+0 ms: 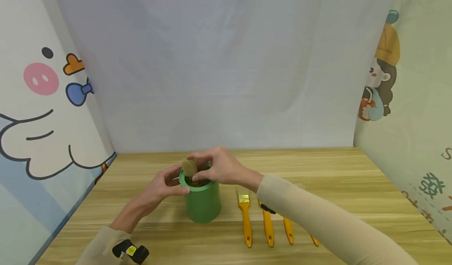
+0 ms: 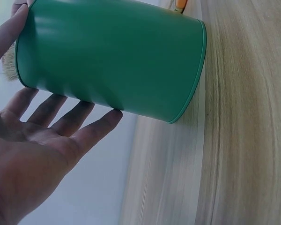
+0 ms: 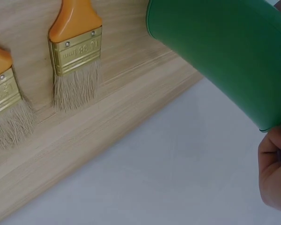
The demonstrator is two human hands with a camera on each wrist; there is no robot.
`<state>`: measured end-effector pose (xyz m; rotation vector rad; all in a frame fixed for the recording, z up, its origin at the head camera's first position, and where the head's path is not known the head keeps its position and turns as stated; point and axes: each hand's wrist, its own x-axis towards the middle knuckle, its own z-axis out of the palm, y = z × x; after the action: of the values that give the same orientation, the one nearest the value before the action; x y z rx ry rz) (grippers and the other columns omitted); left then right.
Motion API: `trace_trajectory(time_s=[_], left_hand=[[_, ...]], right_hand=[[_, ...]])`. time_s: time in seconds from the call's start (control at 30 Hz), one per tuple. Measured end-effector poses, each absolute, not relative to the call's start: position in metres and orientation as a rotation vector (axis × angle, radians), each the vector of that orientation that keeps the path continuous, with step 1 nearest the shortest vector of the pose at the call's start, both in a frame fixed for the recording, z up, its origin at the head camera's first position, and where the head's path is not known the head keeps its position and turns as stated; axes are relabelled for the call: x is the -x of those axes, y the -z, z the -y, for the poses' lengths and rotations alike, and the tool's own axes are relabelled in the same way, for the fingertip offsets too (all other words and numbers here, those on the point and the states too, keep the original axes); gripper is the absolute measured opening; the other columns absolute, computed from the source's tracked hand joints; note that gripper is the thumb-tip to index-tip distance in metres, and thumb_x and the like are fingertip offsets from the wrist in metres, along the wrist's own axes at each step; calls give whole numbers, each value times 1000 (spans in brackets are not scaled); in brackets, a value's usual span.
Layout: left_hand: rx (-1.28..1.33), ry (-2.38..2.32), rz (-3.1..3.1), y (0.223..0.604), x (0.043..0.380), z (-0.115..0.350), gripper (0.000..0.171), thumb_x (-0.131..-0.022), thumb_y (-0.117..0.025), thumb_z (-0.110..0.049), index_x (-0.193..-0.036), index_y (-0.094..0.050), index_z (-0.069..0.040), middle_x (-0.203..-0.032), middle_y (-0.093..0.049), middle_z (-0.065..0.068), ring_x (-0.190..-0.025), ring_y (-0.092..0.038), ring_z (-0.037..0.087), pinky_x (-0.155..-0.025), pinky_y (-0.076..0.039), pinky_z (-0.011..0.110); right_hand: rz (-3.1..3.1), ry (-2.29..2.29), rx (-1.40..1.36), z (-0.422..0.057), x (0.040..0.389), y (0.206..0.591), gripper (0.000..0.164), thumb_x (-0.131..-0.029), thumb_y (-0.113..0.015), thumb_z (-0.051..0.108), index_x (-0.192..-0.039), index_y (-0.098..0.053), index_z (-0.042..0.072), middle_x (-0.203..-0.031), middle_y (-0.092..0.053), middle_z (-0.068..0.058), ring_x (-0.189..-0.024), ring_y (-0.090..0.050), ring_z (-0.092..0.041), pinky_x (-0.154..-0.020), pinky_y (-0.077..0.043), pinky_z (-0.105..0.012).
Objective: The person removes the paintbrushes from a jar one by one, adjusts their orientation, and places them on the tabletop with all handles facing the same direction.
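A pale cloth (image 1: pixel 219 68) hangs behind the wood-grained desk (image 1: pixel 353 202), with a cartoon bird panel (image 1: pixel 42 131) on the left and a pale green printed panel (image 1: pixel 416 139) on the right. I count one green canister (image 1: pixel 203 204), upright on the desk left of the brushes. The left hand (image 1: pixel 160 184) holds it near the top — thumb on the near side of the rim, four fingers spread and nearly straight along the wall — probably so that it won't slide or tip. The right hand (image 1: pixel 224 169) is at the mouth, half closed, its thumb and forefinger apparently pinching one upturned paintbrush (image 1: pixel 189 167); its bristles rise above the rim, and the lower part is lost inside. Holding it at that end seems to let the handle sit down in the canister. Whether anything else is in there, I cannot tell.

Four more orange-handled brushes (image 1: pixel 246 220) lie on the desk to the right, spaced in a row with handles toward the person, perhaps so each can be picked up singly. The right sleeve (image 1: pixel 318 214) covers much of three of them. That makes five brushes in sight.
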<state>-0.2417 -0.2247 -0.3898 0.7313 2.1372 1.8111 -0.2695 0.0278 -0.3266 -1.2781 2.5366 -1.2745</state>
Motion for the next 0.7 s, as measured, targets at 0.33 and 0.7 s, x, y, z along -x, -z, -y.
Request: trace_trajectory(time_s=[0.33, 0.7], left_hand=[[-724, -1805, -2140, 388, 241, 224, 80, -97, -75, -13, -165, -35, -10, -161, -43, 20, -145, -41, 50, -104, -50, 54], [-705, -1808, -2152, 387, 240, 223, 79, -95, -77, -14, -164, -38, -9, -158, -47, 21, -144, -42, 49, -104, -50, 53]], right_hand=[[-2605, 1248, 1262, -22, 270, 327, 49, -90, -87, 11, -137, -73, 11, -98, -80, 2, -90, -72, -4, -80, -58, -25], [-2572, 1276, 1273, -24, 270, 326, 43, -92, -84, 10, -134, -74, 11, -98, -79, -1, -88, -72, -5, -77, -58, -25]])
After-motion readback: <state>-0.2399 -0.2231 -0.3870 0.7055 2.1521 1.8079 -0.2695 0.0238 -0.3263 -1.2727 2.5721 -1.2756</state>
